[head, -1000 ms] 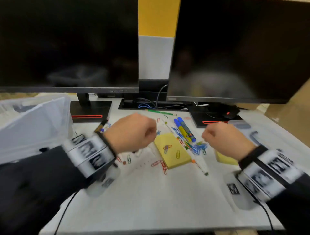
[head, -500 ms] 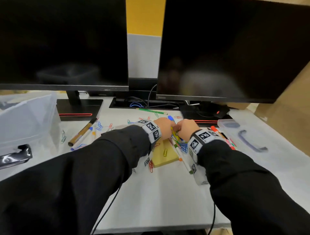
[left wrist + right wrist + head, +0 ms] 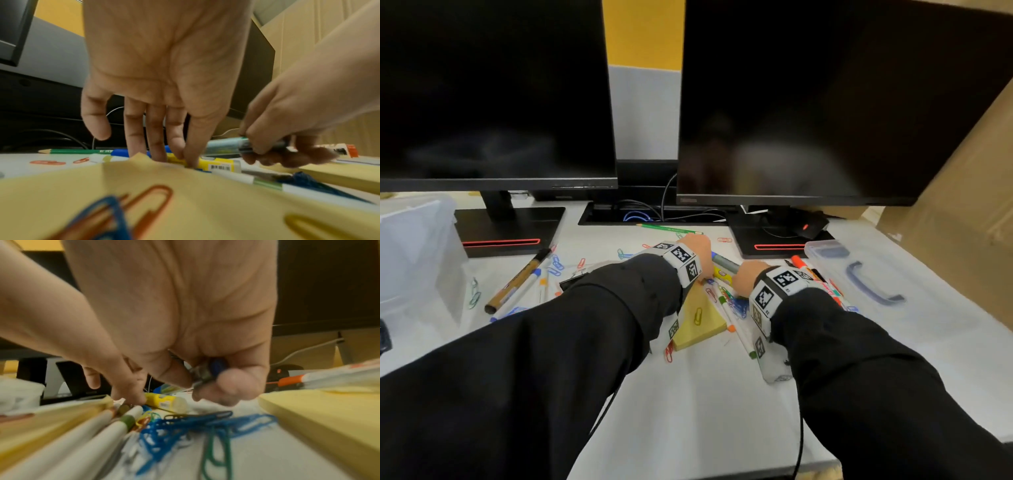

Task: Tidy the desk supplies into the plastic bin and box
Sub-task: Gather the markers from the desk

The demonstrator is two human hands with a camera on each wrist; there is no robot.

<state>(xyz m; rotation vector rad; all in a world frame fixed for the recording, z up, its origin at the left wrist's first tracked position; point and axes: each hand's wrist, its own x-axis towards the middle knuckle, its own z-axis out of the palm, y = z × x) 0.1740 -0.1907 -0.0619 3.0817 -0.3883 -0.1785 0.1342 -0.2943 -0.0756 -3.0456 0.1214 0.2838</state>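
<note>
Both hands are down in the heap of supplies at mid-desk. My right hand [image 3: 748, 274] [image 3: 207, 384] grips a grey marker with a blue cap [image 3: 724, 263] [image 3: 224, 145], lifted just off the desk. My left hand [image 3: 698, 246] [image 3: 164, 146] reaches down with fairly straight fingers, and its fingertips touch a yellow marker [image 3: 213, 164] [image 3: 164, 400] lying on the desk. Its thumb stays apart. A yellow sticky pad [image 3: 698, 318] with clips on it lies under the left wrist. A clear plastic bin [image 3: 414, 257] stands far left, and a clear box with a blue handle [image 3: 873, 284] lies far right.
A tangle of blue paper clips [image 3: 185, 423] and white pens [image 3: 736, 325] lies between the wrists. A second yellow pad [image 3: 329, 418] is at the right. More markers [image 3: 517, 284] lie left, a green pencil [image 3: 671, 229] at the back. Two monitors and a cardboard box [image 3: 962, 205] hem in the desk.
Both hands have moved forward from loose fists near the body into the marker heap. The right hand has taken hold of the grey marker, and the left fingers have come down on the yellow one.
</note>
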